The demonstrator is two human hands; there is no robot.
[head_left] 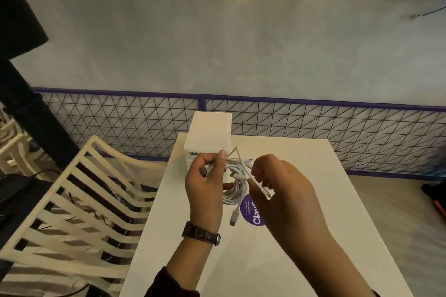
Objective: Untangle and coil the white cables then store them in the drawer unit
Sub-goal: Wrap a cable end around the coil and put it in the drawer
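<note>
The cables (235,188) are hanging as a loose white coil above the middle of the counter (325,200), nearer its far edge than its near one. The left grip (207,183) is curling round the coil's left side, thumb pointing up, fingers wrapping the loops. The right grip (282,188) is pinching a stray strand just beside the coil, fingers bending round the wire. One plug (233,219) is dangling from the coil's underside, over a purple sticker (254,214) lying on the counter. The drawer unit (208,132) is standing at the counter's far left corner, just behind both grips; whether a drawer is open, I cannot tell. A watch (201,233) is sitting on the left wrist. A slatted chair (72,195) is standing off the counter's left edge.
</note>
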